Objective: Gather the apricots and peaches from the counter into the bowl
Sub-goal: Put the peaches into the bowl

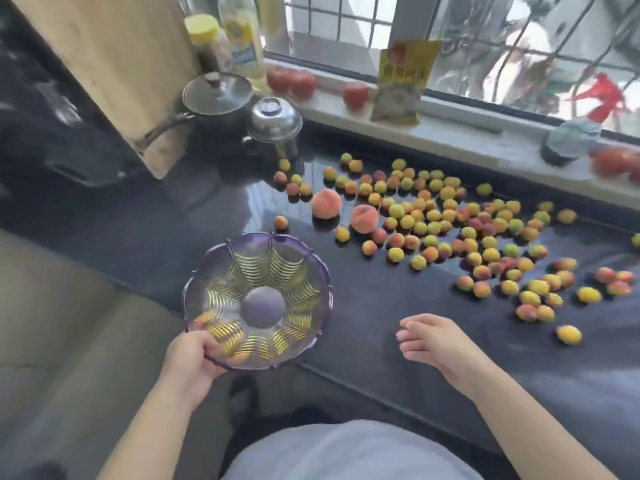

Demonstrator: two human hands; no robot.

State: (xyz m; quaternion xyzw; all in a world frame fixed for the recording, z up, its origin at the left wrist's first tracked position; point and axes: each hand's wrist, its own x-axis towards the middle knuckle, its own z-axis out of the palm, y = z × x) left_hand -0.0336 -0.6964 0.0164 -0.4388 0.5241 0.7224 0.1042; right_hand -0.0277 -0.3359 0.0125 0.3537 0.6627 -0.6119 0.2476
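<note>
Mostly scalloped glass bowl (258, 301), fuzzy round apricots (450, 223)

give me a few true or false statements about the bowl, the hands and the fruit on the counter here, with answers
1. The left hand grips the rim of the purple glass bowl. True.
2. The bowl is piled with fruit. False: none lies in it.
3. The right hand holds an apricot. False: it is open and holds nothing.
4. Two peaches lie among the apricots on the dark counter. True.
5. The tomatoes sit on the window ledge. True.
</note>
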